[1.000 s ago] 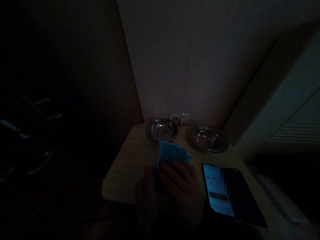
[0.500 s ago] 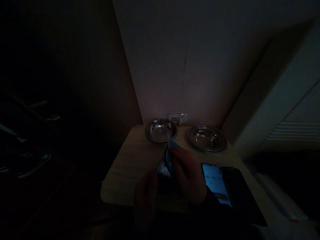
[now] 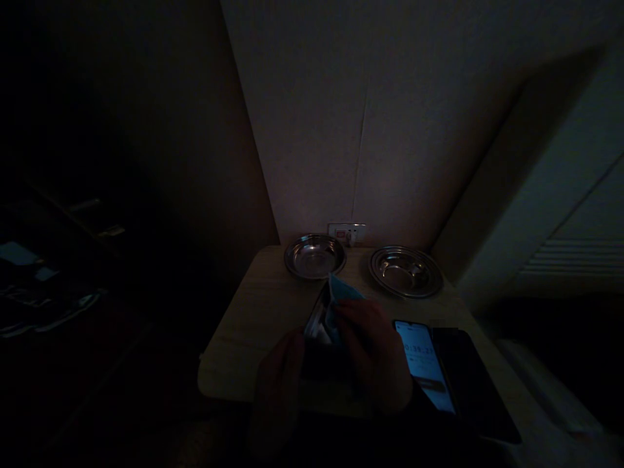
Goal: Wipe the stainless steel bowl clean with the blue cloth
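Note:
The scene is very dark. Over the near part of a small light wooden table [image 3: 253, 318], my left hand [image 3: 277, 383] grips a shiny dish [image 3: 316, 322] that is tilted on edge. My right hand [image 3: 377, 354] is closed on a blue cloth [image 3: 341, 302] and presses it against the dish's inside. Two more metal dishes lie flat at the table's back: one on the left [image 3: 314, 255] and one on the right [image 3: 406, 271].
A lit phone [image 3: 424, 364] lies on the table's right side on a dark flat thing [image 3: 480, 390]. A wall socket [image 3: 347, 231] sits behind the dishes. Pale walls meet in a corner behind the table; the left of the view is almost black.
The blue cloth, spread above my hands a second ago, is now folded in against the tilted dish. My right hand has shifted slightly right and nearer with it.

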A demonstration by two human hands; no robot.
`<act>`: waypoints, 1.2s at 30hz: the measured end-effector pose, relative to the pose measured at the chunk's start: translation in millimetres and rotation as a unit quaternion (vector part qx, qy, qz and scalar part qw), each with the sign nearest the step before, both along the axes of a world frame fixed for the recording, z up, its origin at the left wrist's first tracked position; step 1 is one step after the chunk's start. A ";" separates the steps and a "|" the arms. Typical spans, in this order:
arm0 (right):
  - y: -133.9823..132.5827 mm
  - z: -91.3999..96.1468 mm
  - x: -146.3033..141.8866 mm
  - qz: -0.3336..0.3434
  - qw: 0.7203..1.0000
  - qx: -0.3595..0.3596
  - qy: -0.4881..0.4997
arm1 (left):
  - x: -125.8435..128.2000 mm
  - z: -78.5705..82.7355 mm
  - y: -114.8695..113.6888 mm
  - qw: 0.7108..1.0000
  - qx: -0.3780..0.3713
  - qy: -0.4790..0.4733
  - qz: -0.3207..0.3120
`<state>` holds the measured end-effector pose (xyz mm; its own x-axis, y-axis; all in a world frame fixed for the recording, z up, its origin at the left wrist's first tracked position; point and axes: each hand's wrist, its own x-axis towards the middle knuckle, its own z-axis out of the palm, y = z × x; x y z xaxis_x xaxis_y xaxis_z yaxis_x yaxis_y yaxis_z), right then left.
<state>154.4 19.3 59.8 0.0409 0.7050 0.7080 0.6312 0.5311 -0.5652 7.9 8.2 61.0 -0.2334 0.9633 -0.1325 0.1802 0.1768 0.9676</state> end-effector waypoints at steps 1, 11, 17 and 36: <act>-0.3 0.1 -0.4 0.002 1.000 0.000 -0.003 | -1.0 0.6 0.8 1.000 0.000 -0.003 -0.008; -17.2 7.2 -18.2 0.036 0.996 0.035 -0.078 | -1.2 -6.9 3.4 0.999 0.022 0.025 0.013; -5.3 14.7 -14.2 0.017 0.990 0.078 -0.117 | 3.3 3.1 -0.6 0.995 -0.011 0.083 0.046; -5.5 16.5 -16.8 0.003 0.991 0.050 -0.122 | 0.7 -3.0 -2.3 0.996 0.001 0.085 0.039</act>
<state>137.6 13.8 76.3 -0.1433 0.6306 0.7628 0.7397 0.5803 -0.3408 8.6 5.9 57.9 -0.3268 0.9415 -0.0827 0.3272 0.1948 0.9247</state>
